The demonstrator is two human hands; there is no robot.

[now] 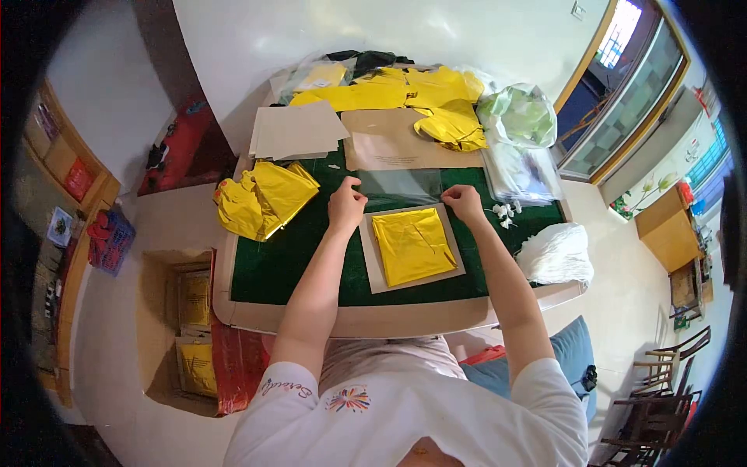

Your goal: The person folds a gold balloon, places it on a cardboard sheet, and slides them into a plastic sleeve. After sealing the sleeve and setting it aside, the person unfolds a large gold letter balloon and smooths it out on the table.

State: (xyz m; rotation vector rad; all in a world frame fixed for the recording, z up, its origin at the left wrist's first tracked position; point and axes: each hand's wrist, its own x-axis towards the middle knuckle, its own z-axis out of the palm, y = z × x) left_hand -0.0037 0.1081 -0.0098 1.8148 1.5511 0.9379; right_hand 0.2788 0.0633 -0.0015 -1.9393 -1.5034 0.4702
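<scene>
A clear plastic bag [401,187] lies stretched between my two hands over the green table mat. My left hand [346,205], fingers curled, pinches its left end. At the right end, my right hand [464,204] grips a corner between thumb and fingers. Just below the bag, a folded shiny yellow sheet [412,246] rests on a square of cardboard [376,268]. A crumpled yellow bundle [264,198] sits to the left of my left hand. Small white pieces [506,212] lie to the right of my right hand.
Cardboard sheets [299,131], a brown paper sheet [381,144] and yellow material [358,96] cover the table's back. Stacked clear bags [523,175] and a white string bundle [556,255] sit at right. An open carton [159,327] with yellow packets stands on the floor at left.
</scene>
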